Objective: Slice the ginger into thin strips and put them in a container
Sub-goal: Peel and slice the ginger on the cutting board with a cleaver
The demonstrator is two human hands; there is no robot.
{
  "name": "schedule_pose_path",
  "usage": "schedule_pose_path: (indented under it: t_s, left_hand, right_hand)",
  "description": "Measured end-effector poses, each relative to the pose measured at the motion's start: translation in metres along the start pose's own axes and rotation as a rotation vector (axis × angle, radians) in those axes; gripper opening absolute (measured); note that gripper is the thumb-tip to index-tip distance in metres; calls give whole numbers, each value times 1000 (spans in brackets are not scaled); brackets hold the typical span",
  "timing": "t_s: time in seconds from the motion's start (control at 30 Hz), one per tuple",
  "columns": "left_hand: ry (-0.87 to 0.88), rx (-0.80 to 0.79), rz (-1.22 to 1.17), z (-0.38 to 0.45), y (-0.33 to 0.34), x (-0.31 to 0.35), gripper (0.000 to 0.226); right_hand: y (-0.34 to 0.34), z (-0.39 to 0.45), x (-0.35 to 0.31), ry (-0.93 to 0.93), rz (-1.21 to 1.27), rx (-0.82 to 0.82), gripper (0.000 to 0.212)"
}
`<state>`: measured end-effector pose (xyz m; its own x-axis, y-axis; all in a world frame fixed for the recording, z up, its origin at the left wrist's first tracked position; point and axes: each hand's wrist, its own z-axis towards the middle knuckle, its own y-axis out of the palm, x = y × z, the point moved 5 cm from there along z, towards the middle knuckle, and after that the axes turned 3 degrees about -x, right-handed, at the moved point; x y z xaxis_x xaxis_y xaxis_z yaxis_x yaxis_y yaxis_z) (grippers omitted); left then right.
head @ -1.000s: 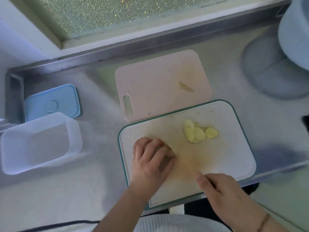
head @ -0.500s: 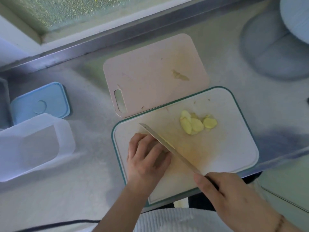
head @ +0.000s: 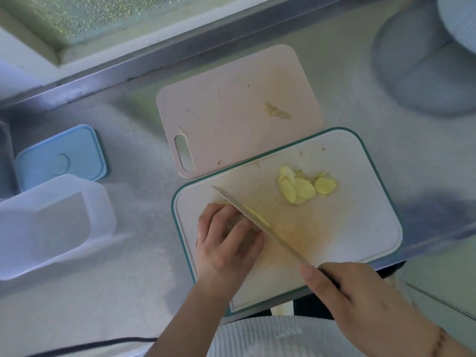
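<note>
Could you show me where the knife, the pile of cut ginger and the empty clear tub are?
knife (head: 257,220): head view, middle of the blade.
ginger slices (head: 302,188): head view, centre of the pile.
clear container (head: 103,202): head view, its right wall.

Single head cam, wide-angle, looking steeply down and forward over the table (head: 123,279) from close above. White board (head: 360,228) sits centre-right, window ledge (head: 180,47) runs along the top edge, wearer's torso at the bottom edge. No second view, so no overlap.
</note>
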<state>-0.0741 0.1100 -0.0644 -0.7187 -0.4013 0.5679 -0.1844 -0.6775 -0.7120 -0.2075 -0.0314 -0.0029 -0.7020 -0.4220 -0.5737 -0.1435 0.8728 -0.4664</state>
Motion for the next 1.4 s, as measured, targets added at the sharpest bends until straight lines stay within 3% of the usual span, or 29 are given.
schedule_pose_path:
  t_s: [0.93, 1.27, 1.4]
  left_hand:
    - [-19, -5, 3, 2, 0, 2, 24]
    - [-4, 2, 34, 3, 1, 1, 32]
    - [-2, -15, 55, 3, 0, 2, 21]
  right_hand:
    - [-4, 8, -1, -51, 16, -17, 70]
    - [0, 27, -9, -65, -9, -59, 69]
    - [1, 19, -1, -34, -22, -68, 75]
